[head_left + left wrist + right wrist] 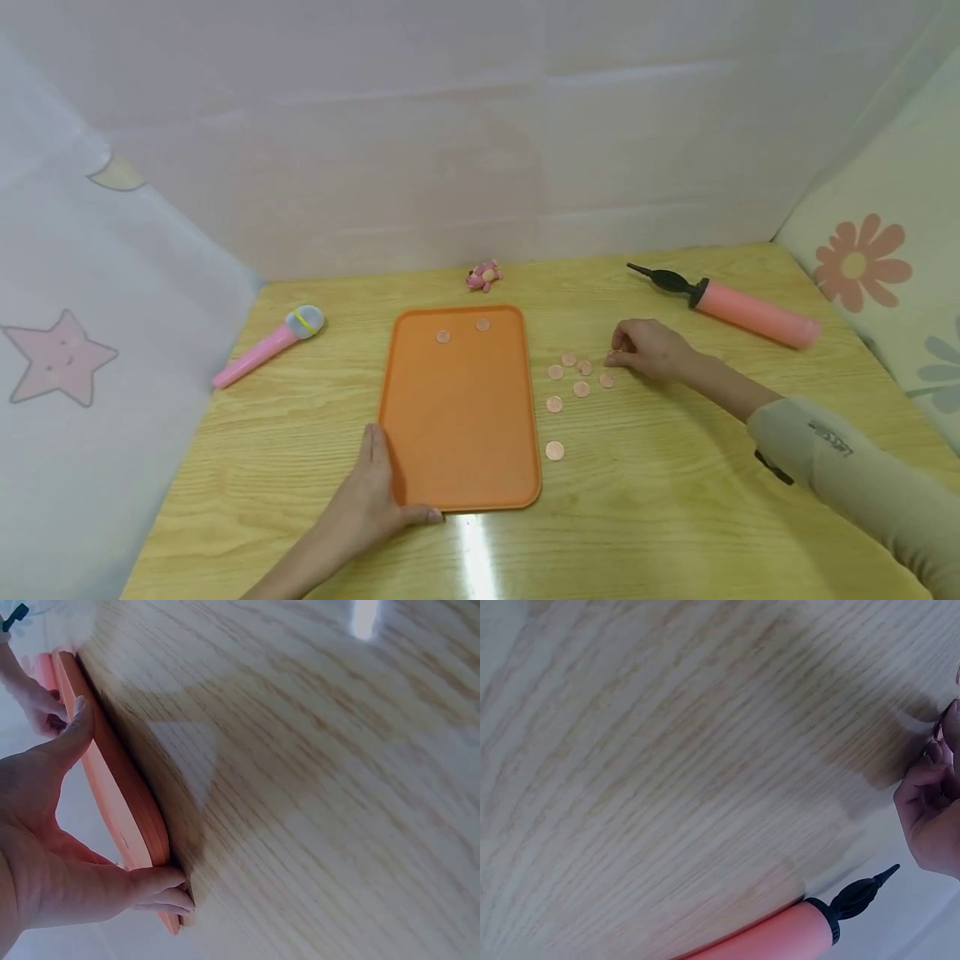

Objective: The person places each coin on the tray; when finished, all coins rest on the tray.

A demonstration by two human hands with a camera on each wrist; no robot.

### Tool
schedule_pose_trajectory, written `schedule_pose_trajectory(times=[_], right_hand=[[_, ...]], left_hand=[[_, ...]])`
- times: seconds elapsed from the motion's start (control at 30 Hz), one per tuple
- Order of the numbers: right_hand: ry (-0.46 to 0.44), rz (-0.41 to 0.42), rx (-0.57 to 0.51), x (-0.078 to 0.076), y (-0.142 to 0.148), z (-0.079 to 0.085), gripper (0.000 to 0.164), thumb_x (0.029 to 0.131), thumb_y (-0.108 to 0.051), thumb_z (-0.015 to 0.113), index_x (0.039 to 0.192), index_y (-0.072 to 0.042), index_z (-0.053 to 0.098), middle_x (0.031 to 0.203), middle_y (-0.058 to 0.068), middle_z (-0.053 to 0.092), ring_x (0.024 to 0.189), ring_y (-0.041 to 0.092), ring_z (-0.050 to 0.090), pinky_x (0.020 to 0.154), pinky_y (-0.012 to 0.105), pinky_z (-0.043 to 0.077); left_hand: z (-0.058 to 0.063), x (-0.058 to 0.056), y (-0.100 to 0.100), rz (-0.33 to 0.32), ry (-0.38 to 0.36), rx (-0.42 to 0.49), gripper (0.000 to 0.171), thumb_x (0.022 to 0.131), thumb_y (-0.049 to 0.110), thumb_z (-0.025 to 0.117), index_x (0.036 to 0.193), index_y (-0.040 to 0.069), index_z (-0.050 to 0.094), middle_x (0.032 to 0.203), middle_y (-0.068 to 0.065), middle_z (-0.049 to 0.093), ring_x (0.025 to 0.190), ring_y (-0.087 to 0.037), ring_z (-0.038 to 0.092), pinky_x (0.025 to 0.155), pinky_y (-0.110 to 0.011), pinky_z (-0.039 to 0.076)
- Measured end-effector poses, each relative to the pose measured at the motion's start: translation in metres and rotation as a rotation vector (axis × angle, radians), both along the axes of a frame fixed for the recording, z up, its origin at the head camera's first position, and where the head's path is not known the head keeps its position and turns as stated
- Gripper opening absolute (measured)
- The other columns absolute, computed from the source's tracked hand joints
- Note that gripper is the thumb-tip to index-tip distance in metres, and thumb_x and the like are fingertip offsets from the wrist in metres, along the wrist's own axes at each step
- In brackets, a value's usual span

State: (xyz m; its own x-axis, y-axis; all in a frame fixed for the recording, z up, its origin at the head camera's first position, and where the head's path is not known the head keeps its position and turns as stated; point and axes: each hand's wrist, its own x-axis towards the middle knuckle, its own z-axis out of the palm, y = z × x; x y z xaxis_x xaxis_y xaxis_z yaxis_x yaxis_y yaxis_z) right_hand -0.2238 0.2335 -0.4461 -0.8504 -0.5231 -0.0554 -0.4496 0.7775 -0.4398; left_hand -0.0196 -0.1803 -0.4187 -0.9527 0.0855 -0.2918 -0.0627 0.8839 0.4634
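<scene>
An orange tray (459, 417) lies on the table, with one copper-coloured coin (443, 337) and a second coin (483, 324) near its far edge. My left hand (373, 492) grips the tray's near left corner, thumb along the front edge and fingers against the left side. To the tray's right, several more coins (581, 389) lie scattered on the wood. Just beyond them my right hand (651, 350) pinches a coin between thumb and fingertips, low over the table. Most of that coin is hidden by the fingers; only a thin dark edge shows in the right wrist view.
A pink toy microphone (262, 354) lies at the left. Behind the tray sits a small pink animal figure (484, 276). A pink balloon pump (753, 312) with a black nozzle lies at the back right, beyond my right hand. Fabric walls enclose the table's back and sides.
</scene>
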Motion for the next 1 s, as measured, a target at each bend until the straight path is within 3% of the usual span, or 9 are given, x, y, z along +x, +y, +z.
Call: schedule_pose_trajectory(times=[0.13,0.3,0.4,0.57,0.73,0.83,1.0], right_hand=[[-0.013,0.023,0.019,-0.005,-0.003,0.003,0.023,0.088,-0.027,0.074,0.087,-0.008,0.061,0.074,-0.002,0.059,0.064,0.012,0.051,0.057,0.029,0.045],[-0.019,0.037,-0.068,-0.022,-0.028,0.014,0.019,0.088,-0.024,0.074,0.083,-0.009,0.063,0.073,-0.002,0.061,0.063,0.013,0.053,0.057,0.029,0.046],[-0.028,0.031,-0.128,-0.035,-0.064,0.022,0.017,0.089,-0.021,0.073,0.085,-0.006,0.067,0.076,0.0,0.065,0.067,0.014,0.057,0.06,0.029,0.049],[-0.017,0.08,-0.13,-0.056,-0.156,0.032,0.017,0.089,-0.021,0.073,0.089,-0.004,0.072,0.081,0.003,0.07,0.071,0.016,0.061,0.066,0.028,0.052],[0.002,0.176,-0.12,-0.061,-0.241,0.029,0.014,0.091,-0.019,0.071,0.089,-0.005,0.075,0.081,0.003,0.071,0.071,0.014,0.062,0.067,0.025,0.052],[-0.03,0.178,-0.088,-0.059,-0.274,0.026,0.015,0.092,-0.02,0.07,0.087,-0.007,0.075,0.076,0.001,0.069,0.067,0.014,0.062,0.063,0.024,0.052],[-0.007,0.096,0.019,-0.061,-0.301,0.022,0.016,0.092,-0.028,0.07,0.084,-0.014,0.074,0.076,-0.004,0.066,0.067,0.012,0.059,0.06,0.025,0.051]], left_hand=[[0.001,0.002,0.0,-0.01,0.019,-0.008,0.147,0.058,0.068,0.079,0.146,-0.019,0.0,0.151,-0.041,0.0,0.14,-0.049,0.012,0.11,-0.057,0.025],[0.002,0.002,0.0,-0.018,0.029,-0.006,0.146,0.059,0.067,0.079,0.145,-0.02,0.001,0.15,-0.042,0.001,0.14,-0.05,0.013,0.11,-0.058,0.026],[0.001,0.002,0.0,-0.018,0.017,-0.001,0.146,0.059,0.066,0.08,0.145,-0.02,0.001,0.15,-0.042,0.0,0.14,-0.049,0.011,0.11,-0.057,0.025],[-0.001,0.001,-0.001,-0.011,0.036,0.002,0.146,0.057,0.065,0.081,0.146,-0.02,0.002,0.15,-0.042,0.001,0.14,-0.05,0.012,0.11,-0.057,0.025],[-0.004,0.002,-0.002,-0.01,0.062,0.027,0.146,0.056,0.062,0.085,0.144,-0.022,0.005,0.149,-0.044,0.004,0.138,-0.051,0.017,0.11,-0.055,0.028],[-0.005,0.004,-0.002,-0.013,0.054,0.027,0.146,0.056,0.064,0.084,0.144,-0.023,0.006,0.148,-0.045,0.006,0.138,-0.051,0.019,0.109,-0.056,0.031],[-0.004,0.002,-0.002,-0.006,0.069,0.014,0.146,0.055,0.066,0.083,0.145,-0.022,0.008,0.149,-0.045,0.009,0.137,-0.051,0.024,0.106,-0.055,0.036]])
